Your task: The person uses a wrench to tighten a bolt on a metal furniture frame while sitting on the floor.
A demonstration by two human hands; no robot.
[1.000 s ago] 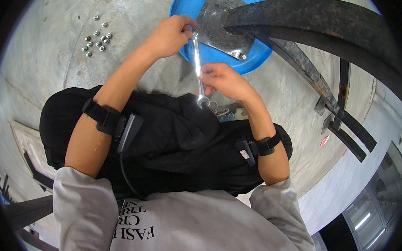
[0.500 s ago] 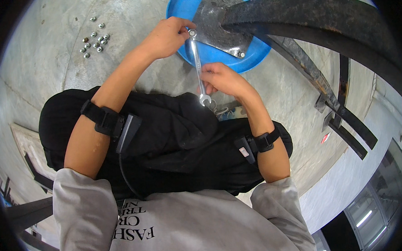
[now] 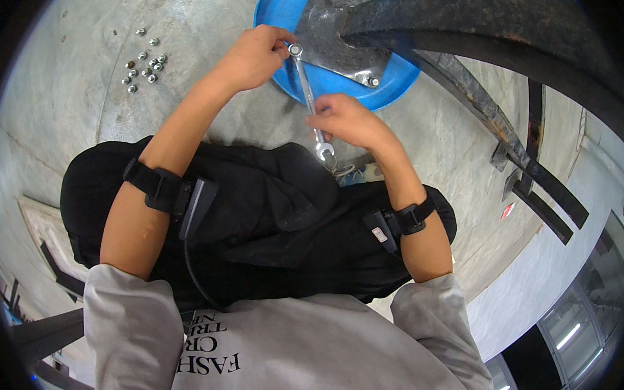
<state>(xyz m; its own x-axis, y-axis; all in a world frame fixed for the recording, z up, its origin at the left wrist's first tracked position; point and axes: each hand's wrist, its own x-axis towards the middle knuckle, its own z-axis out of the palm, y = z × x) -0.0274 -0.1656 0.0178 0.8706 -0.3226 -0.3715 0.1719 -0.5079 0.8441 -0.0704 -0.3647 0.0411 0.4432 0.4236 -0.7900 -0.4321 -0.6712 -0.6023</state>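
A shiny combination wrench [image 3: 306,89] lies across the near edge of the blue round base [image 3: 266,17], its ring end at the left corner of a dark metal plate. A bright nut or bolt head shows inside the ring. My left hand [image 3: 257,58] is closed, with thumb and fingertips pinched at the ring end. My right hand [image 3: 348,121] grips the lower shaft between thumb and fingers, and the open jaw sticks out below it. The metal plate [image 3: 332,35] has another bolt [image 3: 373,82] at its near right corner.
Several loose nuts [image 3: 151,66] lie on the concrete floor at the left. A thick dark curved metal beam [image 3: 472,20] rises from the plate and arches to the right. Further metal legs [image 3: 472,95] stand beyond it. My black-clad legs [image 3: 256,198] are folded close below the wrench.
The wrench's open end has swung slightly to the right with my right hand on the shaft. My left hand stays at the ring end. The whole view has shifted a little.
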